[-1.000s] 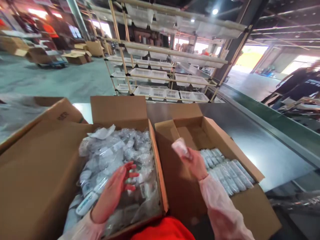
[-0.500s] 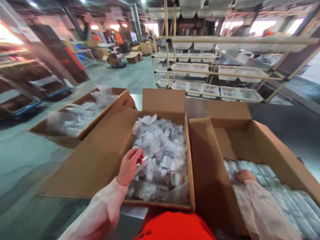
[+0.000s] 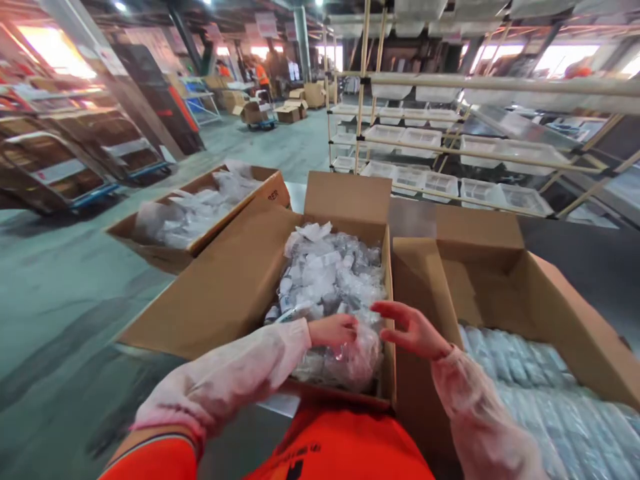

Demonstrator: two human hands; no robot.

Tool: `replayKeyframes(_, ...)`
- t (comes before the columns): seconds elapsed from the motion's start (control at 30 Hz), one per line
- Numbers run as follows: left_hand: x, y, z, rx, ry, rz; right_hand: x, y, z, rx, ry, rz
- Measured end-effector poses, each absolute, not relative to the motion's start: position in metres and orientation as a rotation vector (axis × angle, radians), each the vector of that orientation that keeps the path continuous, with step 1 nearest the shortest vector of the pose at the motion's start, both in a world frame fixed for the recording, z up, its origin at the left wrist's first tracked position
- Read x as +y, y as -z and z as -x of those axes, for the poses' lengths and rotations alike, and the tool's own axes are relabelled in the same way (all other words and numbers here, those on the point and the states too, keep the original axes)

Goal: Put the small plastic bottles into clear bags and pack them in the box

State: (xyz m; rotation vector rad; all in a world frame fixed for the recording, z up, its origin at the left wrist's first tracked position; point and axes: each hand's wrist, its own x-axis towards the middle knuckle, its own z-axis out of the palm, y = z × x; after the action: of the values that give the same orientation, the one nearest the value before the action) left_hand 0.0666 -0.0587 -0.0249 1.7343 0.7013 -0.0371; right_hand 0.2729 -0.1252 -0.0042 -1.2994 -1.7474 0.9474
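Note:
An open cardboard box (image 3: 345, 197) in the middle holds a heap of small clear-wrapped white items (image 3: 320, 267). Over the near right part of the heap, my left hand (image 3: 335, 331) has its fingers closed on a crumpled clear plastic bag (image 3: 361, 357). My right hand (image 3: 413, 330) hovers at the box's right edge, thumb and fingers apart, with nothing between them. To the right, another open box (image 3: 480, 257) contains rows of wrapped clear items (image 3: 560, 413).
A third box (image 3: 237, 220) with wrapped white items stands at the left. Shelving with white bins (image 3: 400, 140) rises behind. Loaded carts (image 3: 55, 167) are at the far left, and a person in orange (image 3: 261, 73) is in the distance.
My right hand has left the right box and come to the middle box, opening. My left hand has moved right across the heap. The view has shifted left.

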Motion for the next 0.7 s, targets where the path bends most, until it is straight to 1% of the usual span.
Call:
replayKeyframes(0.1, -0.036, -0.008, -0.056, 0.633, 0.065, -1.756, -0.108, 0.006, -0.245, -1.833, -1.338, 1.031)
replayKeyframes(0.2, -0.02, -0.026, -0.043, 0.585, -0.002, -1.74, -0.094, 0.011, -0.237, -1.727, -1.59, 1.021)
replayKeyframes(0.27, -0.012, -0.03, -0.035, 0.597, -0.131, -1.638, -0.09, 0.015, -0.238, -1.66, -1.6, 1.107)
replayKeyframes(0.37, -0.01, -0.027, -0.027, 0.713, -0.499, -1.459, -0.089, 0.023, -0.241, -1.521, -1.524, 1.193)
replayKeyframes(0.43, -0.02, -0.02, -0.028, 0.763, -0.664, -1.429, -0.09, 0.029, -0.24, -1.379, -1.445, 1.224)
replayKeyframes(0.53, -0.046, -0.004, -0.037, 0.785, -0.718, -1.657, -0.092, 0.032, -0.237, -1.213, -1.374, 1.221)
replayKeyframes(0.6, -0.062, 0.009, -0.046, 0.833, -0.805, -1.8, -0.096, 0.027, -0.236, -1.174, -1.405, 1.175)
replayKeyframes(0.7, -0.068, 0.022, -0.055, 0.935, -0.88, -1.638, -0.108, 0.016, -0.235, -1.19, -1.513, 1.069)
